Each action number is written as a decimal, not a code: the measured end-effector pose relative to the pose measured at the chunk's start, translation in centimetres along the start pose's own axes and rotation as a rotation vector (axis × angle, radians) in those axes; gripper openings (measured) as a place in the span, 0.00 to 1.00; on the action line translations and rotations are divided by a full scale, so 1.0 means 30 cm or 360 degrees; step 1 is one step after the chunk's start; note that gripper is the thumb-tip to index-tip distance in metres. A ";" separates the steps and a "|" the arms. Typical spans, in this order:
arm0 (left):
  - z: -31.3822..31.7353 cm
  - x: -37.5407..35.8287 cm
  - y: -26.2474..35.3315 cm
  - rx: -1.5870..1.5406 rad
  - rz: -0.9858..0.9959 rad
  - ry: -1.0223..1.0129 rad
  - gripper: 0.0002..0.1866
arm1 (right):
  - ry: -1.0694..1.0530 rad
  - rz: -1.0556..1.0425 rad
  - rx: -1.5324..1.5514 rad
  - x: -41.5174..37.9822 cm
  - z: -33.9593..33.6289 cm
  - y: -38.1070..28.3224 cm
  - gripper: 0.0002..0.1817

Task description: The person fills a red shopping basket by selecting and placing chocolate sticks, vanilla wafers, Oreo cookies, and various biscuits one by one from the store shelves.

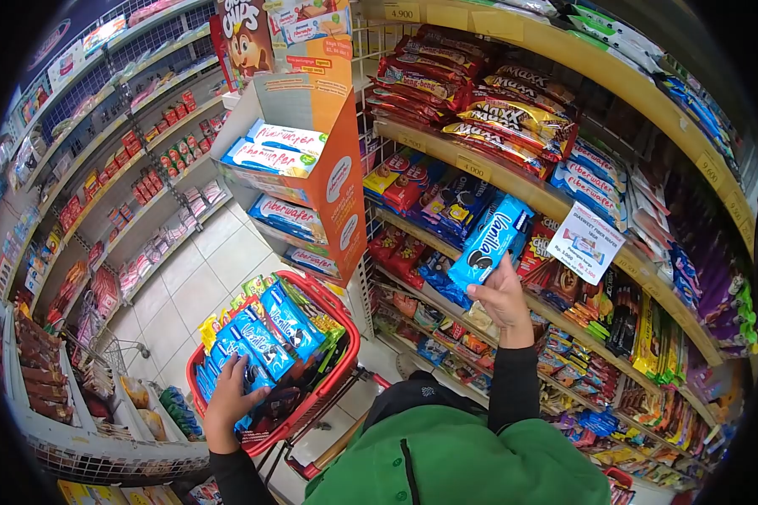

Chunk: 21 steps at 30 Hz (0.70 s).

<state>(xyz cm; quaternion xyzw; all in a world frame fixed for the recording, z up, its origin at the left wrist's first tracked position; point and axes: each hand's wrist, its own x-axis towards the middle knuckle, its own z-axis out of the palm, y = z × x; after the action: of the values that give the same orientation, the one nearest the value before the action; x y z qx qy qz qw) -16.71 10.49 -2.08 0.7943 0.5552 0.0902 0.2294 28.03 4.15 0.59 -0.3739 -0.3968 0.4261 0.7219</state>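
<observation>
My right hand (505, 301) pinches the lower end of a blue pack of vanilla wafers or biscuits (492, 240), lifted in front of the snack shelf. The word "Vanilla" and a dark cookie picture face up on it. Lower left, my left hand (234, 402) rests with its fingers apart on more blue vanilla packs (248, 343). These lie in a red shopping basket (351, 335) on a cart, together with several green and yellow packs (257, 289).
Shelves on the right hold red Maxx packs (514, 126), Fiberwafer packs (589, 189) and a hanging price card (587, 241). An orange cardboard display (343, 185) stands ahead, beyond the basket. On the left, curved shelves (114, 160) border the tiled floor (198, 268).
</observation>
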 end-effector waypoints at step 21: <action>-0.002 0.000 0.005 -0.0022 -0.0043 -0.0032 0.40 | -0.0376 0.0152 -0.0360 -0.029 0.124 0.015 0.32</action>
<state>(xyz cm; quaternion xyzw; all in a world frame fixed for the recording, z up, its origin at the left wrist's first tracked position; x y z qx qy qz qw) -16.60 10.46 -1.95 0.7860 0.5630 0.0830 0.2417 24.28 4.25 1.49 -0.4185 -0.5062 0.4536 0.6024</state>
